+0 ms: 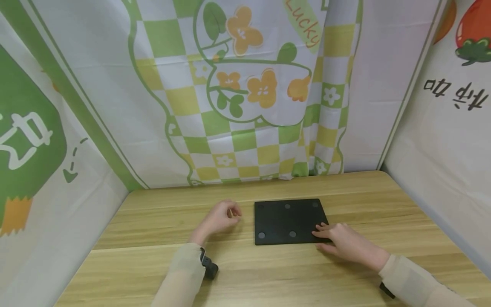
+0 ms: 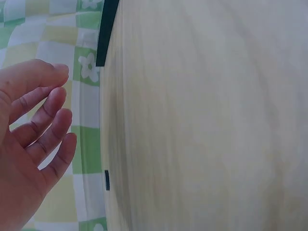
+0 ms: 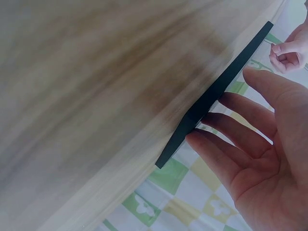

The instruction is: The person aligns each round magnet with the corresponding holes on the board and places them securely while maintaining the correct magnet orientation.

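A flat black rectangular board [image 1: 281, 222] lies on the table, with several round grey spots on its upper face. My right hand [image 1: 343, 241] is at its near right corner, fingertips touching the top, the thumb just off the near edge. In the right wrist view the board [image 3: 211, 98] appears edge-on, and the fingers [image 3: 240, 130] of that hand are spread and relaxed along it. To the left of the board, my left hand [image 1: 222, 216] hovers apart from it. Its fingers [image 2: 53, 130] are loosely bent and hold nothing.
The wooden table [image 1: 153, 226] runs back to a patterned cloth [image 1: 245, 145]. Printed cloth walls stand at left [image 1: 34, 128] and right [image 1: 445, 140]. A black strap with a small device [image 1: 209, 267] is on the left wrist. A small dark mark [image 2: 107, 180] shows at the table's edge.
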The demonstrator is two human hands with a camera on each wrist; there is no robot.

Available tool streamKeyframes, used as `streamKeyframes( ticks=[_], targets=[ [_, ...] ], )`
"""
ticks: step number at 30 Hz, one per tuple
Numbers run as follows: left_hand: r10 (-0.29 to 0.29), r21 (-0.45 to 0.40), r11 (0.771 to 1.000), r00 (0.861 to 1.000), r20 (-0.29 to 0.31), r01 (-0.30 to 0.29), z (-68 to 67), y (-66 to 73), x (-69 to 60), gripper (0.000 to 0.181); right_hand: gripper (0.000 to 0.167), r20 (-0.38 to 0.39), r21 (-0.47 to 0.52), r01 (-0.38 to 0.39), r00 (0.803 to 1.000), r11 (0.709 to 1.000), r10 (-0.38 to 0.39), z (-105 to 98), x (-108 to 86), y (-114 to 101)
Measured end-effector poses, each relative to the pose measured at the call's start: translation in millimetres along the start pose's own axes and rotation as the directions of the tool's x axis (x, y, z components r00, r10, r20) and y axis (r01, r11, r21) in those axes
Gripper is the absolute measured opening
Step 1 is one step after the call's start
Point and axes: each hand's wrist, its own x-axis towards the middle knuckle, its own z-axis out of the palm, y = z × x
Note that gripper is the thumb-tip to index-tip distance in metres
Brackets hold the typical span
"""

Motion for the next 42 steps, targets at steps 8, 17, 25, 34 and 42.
streamKeyframes(
  ticks=[8,17,25,34,42],
  targets=[
    [-0.048,-0.037,0.998,0.999,-0.012,0.048,-6.3,-8.2,-3.1,0.011,0.033,-0.002,0.0,-0.002,1.0,1.0,0.002,2,-0.4,2],
    [-0.096,-0.065,0.994,0.994,-0.052,0.092,-9.0,-19.9,-4.9,0.012,0.034,0.023,0.018,-0.018,1.0,1.0,0.018,2,-1.3,3],
    [-0.143,-0.086,0.987,0.986,-0.082,0.136,-14.1,-27.1,-7.2,0.014,0.034,0.019,0.021,-0.018,1.0,1.0,0.018,1,-1.0,1],
    [-0.179,-0.092,0.981,0.98,-0.087,0.171,-20.5,-34.9,-8.1,0.014,0.034,-0.007,0.01,-0.006,1.0,1.0,0.006,2,-0.4,1],
    [-0.228,-0.072,0.973,0.969,-0.096,0.221,-21.7,-40.8,-8.0,0.015,0.033,-0.003,0.01,0.004,1.0,1.0,-0.004,1,-0.2,1]
  ],
)
